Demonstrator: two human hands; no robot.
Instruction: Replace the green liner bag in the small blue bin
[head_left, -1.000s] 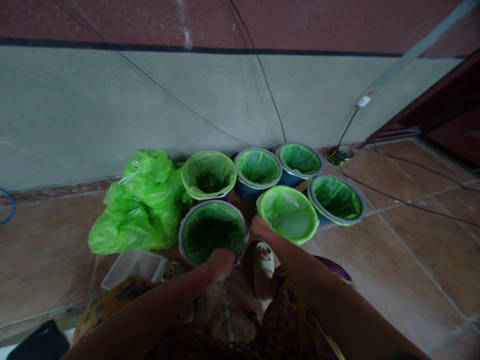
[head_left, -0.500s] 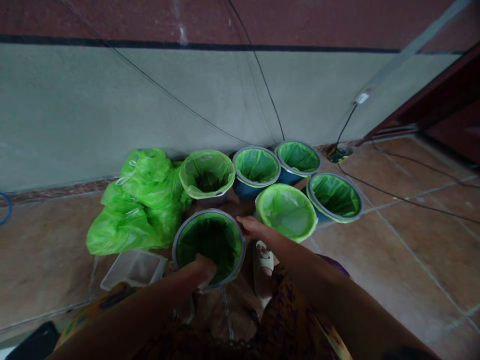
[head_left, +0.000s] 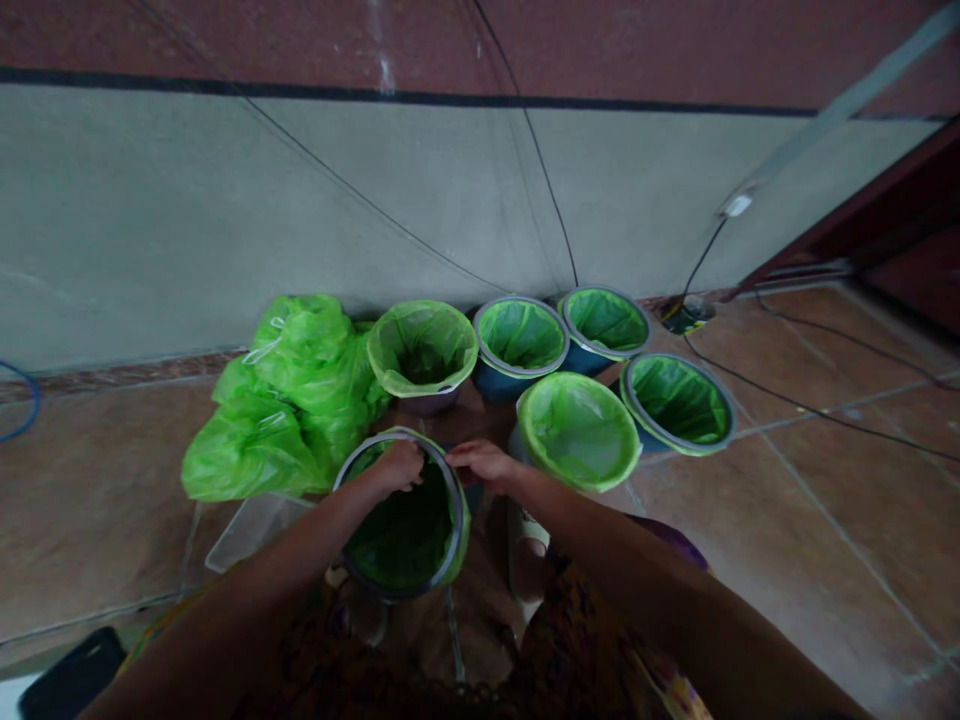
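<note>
A trash bin (head_left: 456, 515) with a grey rim stands close in front of me, lined with a green bin liner (head_left: 405, 560) that is folded over the rim and hangs out on the right side. My left hand (head_left: 399, 466) reaches over the bin's mouth to the far inner side, its fingers curled; whatever lies in them is hidden. At the far right of the rim, my right hand (head_left: 480, 462) has its fingers closed on the liner's edge from outside. The bin leans slightly. Its inside is dark.
Several other lined bins stand ahead, among them a pale one (head_left: 525, 420) and a blue one (head_left: 499, 385). Tied green bags (head_left: 255, 440) are piled at the left, beside a clear plastic tub (head_left: 240, 535). A cable (head_left: 795, 405) crosses the tiled floor at the right.
My left hand has moved from the near rim to the far inner side of the bin. My right hand has shifted slightly left along the rim, and the bin has tilted and moved left.
</note>
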